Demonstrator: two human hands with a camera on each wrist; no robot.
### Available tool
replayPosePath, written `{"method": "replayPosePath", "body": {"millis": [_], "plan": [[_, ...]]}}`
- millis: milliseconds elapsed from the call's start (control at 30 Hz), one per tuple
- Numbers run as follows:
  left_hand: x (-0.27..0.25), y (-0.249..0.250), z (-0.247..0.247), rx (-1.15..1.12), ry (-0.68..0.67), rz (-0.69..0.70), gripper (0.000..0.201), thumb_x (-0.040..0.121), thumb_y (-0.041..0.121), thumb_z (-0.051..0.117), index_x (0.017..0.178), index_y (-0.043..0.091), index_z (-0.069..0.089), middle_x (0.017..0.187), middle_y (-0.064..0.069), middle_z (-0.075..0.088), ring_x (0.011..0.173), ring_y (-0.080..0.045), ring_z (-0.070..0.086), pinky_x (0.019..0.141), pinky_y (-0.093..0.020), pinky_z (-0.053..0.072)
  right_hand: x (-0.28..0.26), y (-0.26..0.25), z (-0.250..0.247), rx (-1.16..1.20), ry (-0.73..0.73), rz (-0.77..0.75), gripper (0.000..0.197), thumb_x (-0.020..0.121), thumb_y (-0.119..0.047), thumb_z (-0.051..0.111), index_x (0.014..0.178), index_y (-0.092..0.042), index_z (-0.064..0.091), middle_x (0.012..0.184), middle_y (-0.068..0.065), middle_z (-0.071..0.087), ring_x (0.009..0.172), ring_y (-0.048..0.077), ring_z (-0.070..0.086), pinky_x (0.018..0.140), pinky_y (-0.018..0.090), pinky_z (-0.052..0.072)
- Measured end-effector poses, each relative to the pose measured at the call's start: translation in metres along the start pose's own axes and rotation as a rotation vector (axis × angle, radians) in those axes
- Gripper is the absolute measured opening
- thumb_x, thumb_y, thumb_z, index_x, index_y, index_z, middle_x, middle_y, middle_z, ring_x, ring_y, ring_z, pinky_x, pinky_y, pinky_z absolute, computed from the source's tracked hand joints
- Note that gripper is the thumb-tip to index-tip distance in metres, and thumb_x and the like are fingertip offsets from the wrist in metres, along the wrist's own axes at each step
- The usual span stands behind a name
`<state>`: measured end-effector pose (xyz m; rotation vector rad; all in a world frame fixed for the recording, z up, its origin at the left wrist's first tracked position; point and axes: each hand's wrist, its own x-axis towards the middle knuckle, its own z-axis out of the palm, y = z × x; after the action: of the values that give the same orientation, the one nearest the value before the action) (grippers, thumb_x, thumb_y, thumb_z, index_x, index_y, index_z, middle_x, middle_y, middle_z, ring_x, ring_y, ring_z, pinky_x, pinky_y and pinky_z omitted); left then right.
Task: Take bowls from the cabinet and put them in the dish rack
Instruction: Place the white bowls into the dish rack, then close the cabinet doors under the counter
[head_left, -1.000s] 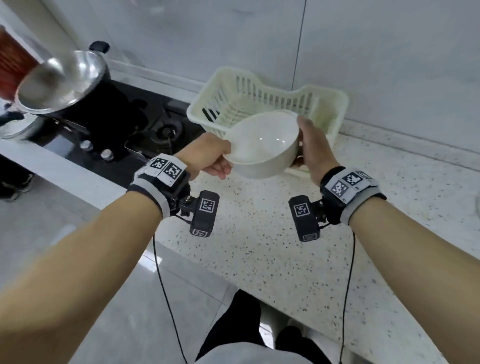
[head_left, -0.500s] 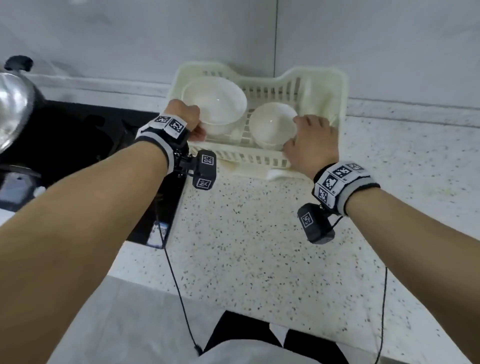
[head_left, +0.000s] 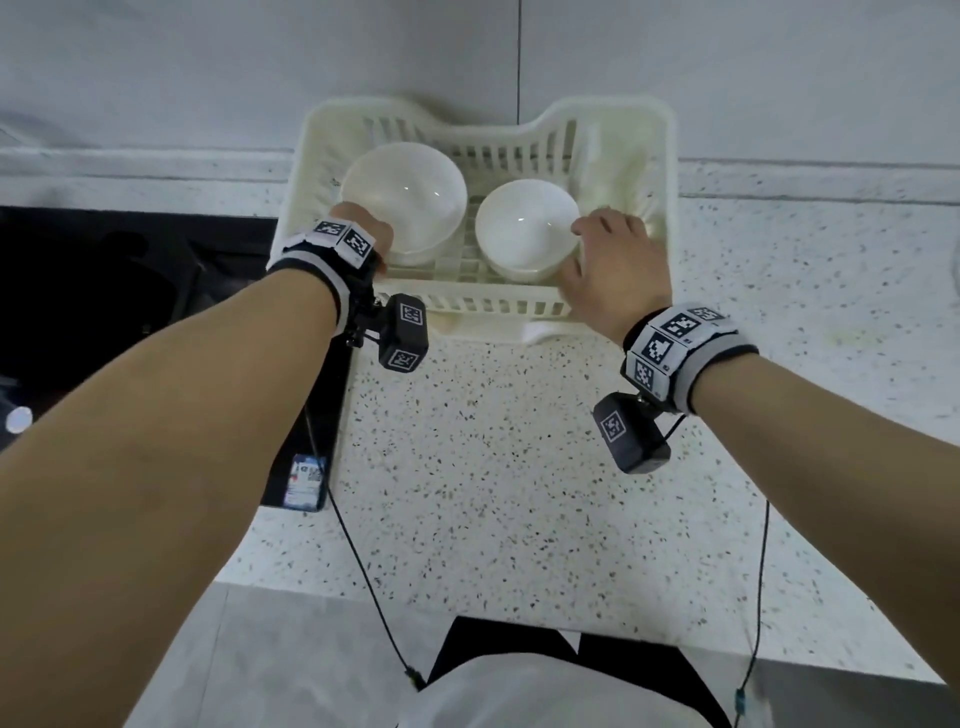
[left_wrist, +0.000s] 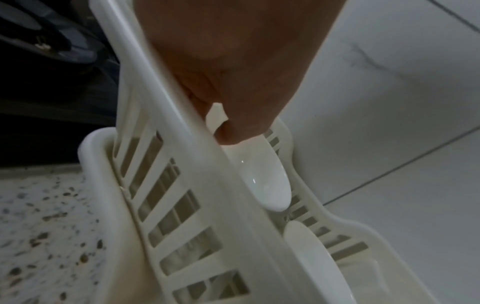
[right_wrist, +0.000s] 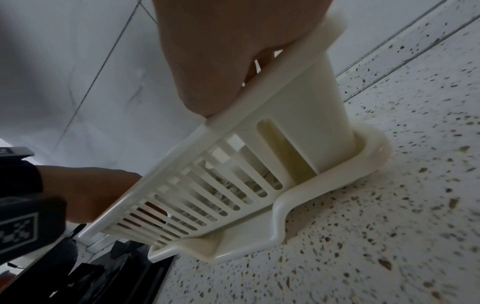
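A cream plastic dish rack (head_left: 644, 156) stands on the counter against the wall. Two white bowls sit in it side by side. The large bowl (head_left: 410, 192) is on the left and the small bowl (head_left: 519, 228) on the right. My left hand (head_left: 366, 236) grips the large bowl's near rim; in the left wrist view the left hand (left_wrist: 233, 127) pinches the large bowl (left_wrist: 265, 183) behind the dish rack (left_wrist: 182, 174). My right hand (head_left: 605, 260) cups the small bowl's right side, fingers at its rim and thumb low. In the right wrist view the fingers dip behind the dish rack (right_wrist: 298, 131).
A black stove (head_left: 130, 312) lies left of the rack, with a sticker (head_left: 304, 480) at its near corner. The speckled counter (head_left: 519, 493) runs from the rack toward me and off to the right. A grey tiled wall (head_left: 727, 62) stands directly behind the rack.
One second ago both hands held the bowls together above the counter in front of the rack. Now the bowls sit apart inside it, one under each hand.
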<state>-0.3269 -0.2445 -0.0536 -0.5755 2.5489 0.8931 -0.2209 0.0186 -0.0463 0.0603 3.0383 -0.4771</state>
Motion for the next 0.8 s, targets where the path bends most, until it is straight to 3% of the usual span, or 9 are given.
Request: {"method": "replayPosePath", "body": {"millis": [67,100,167,233,300,367,533,633,800], "plan": [[-0.006,-0.002,-0.004,0.102,0.008,0.032,0.020,0.082,0.025,0.050,0.082,0.005,0.053,0.100,-0.018,0.071,0.082,-0.028,0.064,0.079,-0.034,0.057,-0.001,-0.002,-0.003,0.008,-0.023,0.011,0.045,0.089,-0.028,0.045,0.129,-0.007,0.053,0.138,0.013,0.051,0.130,0.034,0.044,0.099,0.048,0.040],[-0.011,-0.002,-0.007,0.141,0.017,0.031,0.025,0.075,0.029,0.049,0.076,0.004,0.054,0.092,-0.019,0.072,0.081,-0.031,0.066,0.082,-0.041,0.056,0.000,-0.003,-0.004,0.014,-0.037,0.015,0.045,0.090,-0.028,0.045,0.129,-0.007,0.053,0.138,0.013,0.051,0.130,0.034,0.044,0.099,0.047,0.041],[-0.031,0.001,-0.014,0.209,0.037,0.039,0.025,0.071,0.030,0.048,0.074,0.007,0.054,0.081,-0.016,0.068,0.077,-0.033,0.065,0.077,-0.040,0.055,-0.004,-0.005,-0.007,0.031,-0.062,0.014,0.045,0.090,-0.027,0.045,0.129,-0.005,0.052,0.138,0.014,0.050,0.130,0.034,0.044,0.101,0.048,0.042],[-0.053,0.004,-0.017,0.273,0.080,0.066,0.032,0.080,0.029,0.049,0.097,0.003,0.057,0.089,-0.012,0.064,0.078,-0.031,0.061,0.070,-0.035,0.052,-0.010,-0.007,-0.011,0.047,-0.064,0.008,0.046,0.090,-0.027,0.045,0.129,-0.004,0.052,0.138,0.015,0.050,0.129,0.034,0.044,0.103,0.048,0.042],[-0.076,0.007,-0.013,0.348,0.159,0.156,0.046,0.088,0.029,0.048,0.127,0.005,0.050,0.113,-0.013,0.059,0.100,-0.032,0.058,0.081,-0.041,0.051,-0.018,-0.010,-0.015,0.072,-0.047,-0.006,0.045,0.091,-0.026,0.046,0.130,-0.004,0.051,0.139,0.015,0.049,0.128,0.034,0.045,0.103,0.048,0.042],[-0.107,0.008,-0.001,0.377,0.218,0.329,0.046,0.091,0.026,0.049,0.134,0.010,0.047,0.132,-0.010,0.052,0.117,-0.030,0.052,0.094,-0.044,0.047,-0.030,-0.013,-0.021,0.113,-0.011,-0.034,0.044,0.091,-0.025,0.046,0.130,-0.005,0.052,0.140,0.014,0.048,0.127,0.034,0.046,0.103,0.047,0.043],[-0.192,0.016,0.052,0.326,0.270,0.739,0.034,0.086,0.013,0.054,0.120,0.012,0.058,0.131,-0.003,0.054,0.114,-0.022,0.053,0.099,-0.037,0.043,-0.088,0.001,-0.041,0.257,0.131,-0.104,0.042,0.088,-0.020,0.050,0.127,-0.007,0.054,0.143,0.011,0.044,0.126,0.030,0.047,0.105,0.045,0.042],[-0.246,0.024,0.093,0.330,0.184,0.880,0.031,0.084,0.010,0.055,0.115,0.012,0.061,0.131,-0.002,0.055,0.114,-0.022,0.055,0.098,-0.039,0.045,-0.143,0.031,-0.050,0.312,0.197,-0.106,0.040,0.087,-0.018,0.051,0.126,-0.008,0.054,0.140,0.010,0.045,0.125,0.028,0.048,0.104,0.042,0.042],[-0.341,0.029,0.174,0.383,0.050,1.017,0.030,0.085,0.010,0.053,0.113,0.014,0.063,0.137,-0.001,0.053,0.124,-0.021,0.051,0.103,-0.039,0.042,-0.256,0.103,-0.054,0.408,0.276,0.030,0.039,0.088,-0.015,0.050,0.126,-0.010,0.054,0.136,0.007,0.048,0.124,0.022,0.048,0.102,0.030,0.040]]}}
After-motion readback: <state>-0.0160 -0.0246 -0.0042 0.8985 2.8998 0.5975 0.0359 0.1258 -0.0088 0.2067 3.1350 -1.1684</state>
